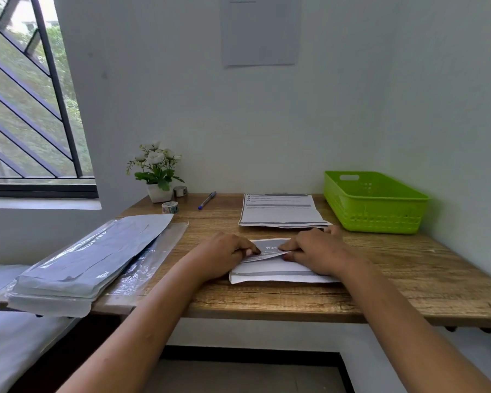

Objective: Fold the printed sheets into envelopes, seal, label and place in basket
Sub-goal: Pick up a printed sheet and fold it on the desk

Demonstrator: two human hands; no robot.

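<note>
Left hand (pixel 224 252) and right hand (pixel 315 251) meet over a folded sheet (pixel 272 272) lying on the wooden surface (pixel 408 265). The curled fingers (pixel 248 249) of both hands pinch the sheet's raised upper flap. Just beyond the fingers lies the stack of printed sheets (pixel 281 212); beyond and to their right, the green basket (pixel 374 219); to their left, the bagged envelopes (pixel 88 259).
</note>
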